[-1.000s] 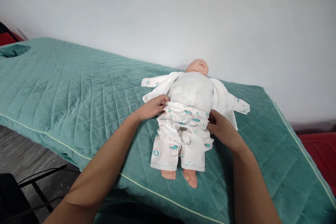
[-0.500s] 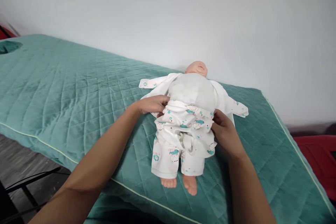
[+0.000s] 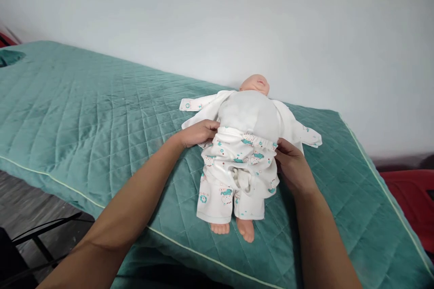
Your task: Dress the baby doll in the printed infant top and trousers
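A baby doll (image 3: 250, 113) lies on its back on the quilted teal table cover (image 3: 101, 117), head toward the wall, bare feet toward me. It wears white printed trousers (image 3: 237, 176). An open white jacket (image 3: 200, 107) is spread under it, sleeves out to both sides. The grey cloth torso is bare. My left hand (image 3: 196, 132) is closed on the trousers' waistband at the doll's left hip. My right hand (image 3: 293, 167) grips the waistband at the other hip.
A plain white wall (image 3: 217, 18) runs behind the table. A face hole (image 3: 10, 58) shows at the cover's far left end. Something red (image 3: 412, 198) sits low at the right. Dark floor and black legs (image 3: 34, 239) lie below the near edge.
Both hands have drawn the waistband higher up the doll's torso. The trouser legs have ridden up, and the feet sit slightly nearer the body.
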### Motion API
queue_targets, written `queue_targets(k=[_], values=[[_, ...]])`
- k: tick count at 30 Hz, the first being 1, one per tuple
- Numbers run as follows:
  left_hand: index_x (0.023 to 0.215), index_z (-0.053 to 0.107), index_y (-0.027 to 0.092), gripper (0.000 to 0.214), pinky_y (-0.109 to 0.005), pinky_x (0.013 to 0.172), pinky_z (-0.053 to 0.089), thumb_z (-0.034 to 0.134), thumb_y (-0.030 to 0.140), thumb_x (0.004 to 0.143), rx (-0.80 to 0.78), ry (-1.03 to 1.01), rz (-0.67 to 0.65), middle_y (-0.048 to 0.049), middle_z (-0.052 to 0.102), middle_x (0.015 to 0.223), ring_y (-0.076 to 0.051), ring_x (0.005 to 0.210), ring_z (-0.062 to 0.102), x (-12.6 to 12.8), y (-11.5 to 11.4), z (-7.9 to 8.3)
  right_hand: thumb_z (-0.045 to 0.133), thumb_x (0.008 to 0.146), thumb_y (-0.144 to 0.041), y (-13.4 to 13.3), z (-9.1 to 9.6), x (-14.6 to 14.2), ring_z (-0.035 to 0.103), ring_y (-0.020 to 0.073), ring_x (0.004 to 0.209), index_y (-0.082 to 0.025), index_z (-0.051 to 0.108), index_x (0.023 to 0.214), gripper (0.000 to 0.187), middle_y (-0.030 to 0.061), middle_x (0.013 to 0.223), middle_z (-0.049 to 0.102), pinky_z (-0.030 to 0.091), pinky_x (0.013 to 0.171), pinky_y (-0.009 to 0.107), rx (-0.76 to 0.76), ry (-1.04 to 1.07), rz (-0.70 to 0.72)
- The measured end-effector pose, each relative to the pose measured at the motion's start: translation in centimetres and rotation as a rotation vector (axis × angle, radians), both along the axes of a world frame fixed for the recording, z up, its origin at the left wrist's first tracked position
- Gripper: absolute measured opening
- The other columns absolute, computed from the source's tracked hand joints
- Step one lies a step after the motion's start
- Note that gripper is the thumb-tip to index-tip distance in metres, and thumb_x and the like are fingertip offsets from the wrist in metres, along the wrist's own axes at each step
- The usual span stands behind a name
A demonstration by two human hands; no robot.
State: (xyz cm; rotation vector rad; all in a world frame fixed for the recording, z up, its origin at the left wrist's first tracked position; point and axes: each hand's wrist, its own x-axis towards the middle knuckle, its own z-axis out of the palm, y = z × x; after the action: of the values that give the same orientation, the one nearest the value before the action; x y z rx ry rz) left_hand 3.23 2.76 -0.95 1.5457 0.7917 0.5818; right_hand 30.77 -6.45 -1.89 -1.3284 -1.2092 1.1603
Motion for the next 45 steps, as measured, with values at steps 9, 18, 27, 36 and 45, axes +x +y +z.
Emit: queue_targets(k=[9,18,27,36,45], values=[[0.082,0.065,0.018,0.013,-0.026,0.073,0.046,0.067,0.021,0.069,0.197,-0.184,0.224,0.0,0.061,0.08,-0.014,0.077,0.056,-1.0,-0.4,0.4,0.072,0.083,-0.033,-0.5,1.3,0.8,0.061,0.0183,0.092,-0.026,0.067,0.092,0.013,0.0014,0.096,0.065,0.049,0.085,0.032,0.227,-0.097,-0.199],[0.094,0.07,0.023,0.03,-0.045,0.122,0.026,0.081,0.042,0.075,0.523,0.032,0.093,-0.0085,0.044,0.144,-0.03,0.146,0.033,-1.0,-0.9,1.2,0.078,0.081,-0.041,-0.7,1.6,0.4,0.052,0.0246,0.112,-0.027,0.064,0.093,0.022,0.0044,0.11,0.05,0.042,0.107,0.044,0.414,-0.487,0.057],[0.084,0.064,0.02,0.022,-0.045,0.12,0.027,0.072,0.04,0.084,0.569,0.05,0.066,-0.0085,0.044,0.151,-0.029,0.145,0.037,-0.5,-1.5,1.7,0.066,0.091,-0.037,-0.6,1.4,0.0,0.054,0.0262,0.115,-0.026,0.06,0.088,0.013,0.0079,0.117,0.053,0.045,0.1,0.044,0.534,-0.66,0.071],[0.084,0.051,0.02,0.02,-0.027,0.069,0.038,0.062,0.036,0.088,0.495,-0.013,0.329,0.0026,0.053,0.074,-0.014,0.072,0.049,2.7,2.5,1.1,0.061,0.09,-0.044,3.2,1.6,-1.2,0.047,0.0167,0.064,-0.027,0.052,0.084,0.021,-0.0036,0.067,0.052,0.042,0.066,0.032,0.308,-0.641,-0.291],[0.083,0.05,0.021,0.022,-0.024,0.056,0.028,0.068,0.032,0.083,0.18,-0.199,0.35,0.006,0.042,0.065,-0.01,0.058,0.037,2.8,3.8,-0.3,0.067,0.081,-0.06,5.8,0.3,-0.3,0.048,0.0156,0.058,-0.028,0.054,0.087,0.036,-0.0037,0.069,0.057,0.04,0.056,0.029,0.099,-0.158,-0.175]])
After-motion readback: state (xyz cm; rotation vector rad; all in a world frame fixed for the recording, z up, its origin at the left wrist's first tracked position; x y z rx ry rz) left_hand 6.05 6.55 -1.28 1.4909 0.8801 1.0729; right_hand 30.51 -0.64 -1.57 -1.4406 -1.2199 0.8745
